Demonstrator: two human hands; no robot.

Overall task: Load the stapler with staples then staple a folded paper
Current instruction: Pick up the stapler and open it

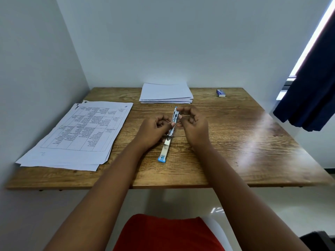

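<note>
A blue and silver stapler (pixel 165 147) lies swung fully open and flat in the middle of the wooden table (pixel 235 142), its blue end toward me. My left hand (pixel 154 130) holds it from the left, near its hinge. My right hand (pixel 193 122) pinches the far half, the staple channel, from the right with thumb and forefinger. Whether a strip of staples is between those fingers I cannot tell. A stack of folded white paper (pixel 165 93) lies at the back, beyond the stapler.
A pile of printed sheets with tables (pixel 79 134) covers the table's left side. A small blue and white staple box (pixel 221 93) sits at the back right. White walls close in the left and back. A dark blue curtain (pixel 311 87) hangs at the right.
</note>
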